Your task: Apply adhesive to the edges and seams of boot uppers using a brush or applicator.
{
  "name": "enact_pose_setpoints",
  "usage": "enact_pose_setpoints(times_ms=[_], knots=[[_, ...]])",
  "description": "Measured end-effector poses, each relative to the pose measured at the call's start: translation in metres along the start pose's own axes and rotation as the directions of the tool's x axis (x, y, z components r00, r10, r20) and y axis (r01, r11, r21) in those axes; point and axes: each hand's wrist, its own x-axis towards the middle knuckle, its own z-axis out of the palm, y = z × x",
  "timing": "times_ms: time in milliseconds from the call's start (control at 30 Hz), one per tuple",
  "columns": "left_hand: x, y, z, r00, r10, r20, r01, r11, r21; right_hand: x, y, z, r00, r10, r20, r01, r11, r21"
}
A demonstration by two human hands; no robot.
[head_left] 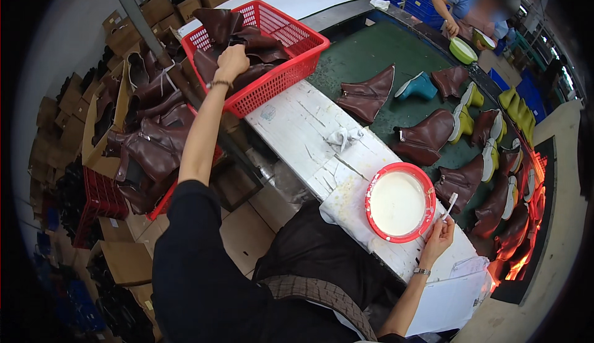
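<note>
My left hand [232, 63] reaches into a red plastic basket [281, 74] heaped with brown leather boot uppers [213, 24]. Its fingers are curled closed on one boot upper among the pile; the fingertips are partly hidden. In my right hand [439, 241] is a small white-headed brush [450, 205], held with the bristles up, beside the bowl's right rim. The red bowl [369, 204] contains a creamy white liquid and stands on a stained cloth [348, 219]. Just beyond the brush, a brown boot upper [460, 185] lies on the green belt.
On the green conveyor belt [365, 49] lie several brown uppers, a teal boot form [418, 86] and yellow-green forms. A glowing orange heater opening [532, 219] is at the right. Across the belt a person [473, 12] holds a green form. Boot-filled boxes [99, 117] crowd the left.
</note>
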Motion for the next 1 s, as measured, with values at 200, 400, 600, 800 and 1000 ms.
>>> enact_pose_setpoints(times_ms=[200, 400, 600, 800, 1000], knots=[[0.054, 0.006, 0.048, 0.943, -0.325, -0.07, 0.267, 0.867, -0.421, -0.003, -0.004, 0.0, 0.999, 0.018, -0.034, -0.02, 0.999, -0.043], [0.08, -0.034, 0.069, 0.864, -0.453, -0.218, 0.259, 0.773, -0.579, 0.001, -0.002, 0.005, 0.999, 0.044, -0.001, -0.044, 0.999, -0.008], [0.021, 0.015, 0.021, 0.913, -0.313, -0.264, -0.214, 0.185, -0.959, -0.003, 0.0, -0.006, 0.998, 0.032, -0.049, -0.035, 0.998, -0.058], [-0.138, 0.041, -0.041, 0.972, -0.127, -0.196, -0.18, 0.122, -0.976, -0.002, 0.001, -0.005, 0.999, 0.019, -0.043, -0.023, 0.995, -0.093], [-0.22, 0.031, 0.044, 0.971, 0.008, 0.239, 0.235, 0.153, -0.96, -0.004, -0.061, -0.004, 0.989, -0.136, 0.053, 0.146, 0.945, -0.293]])
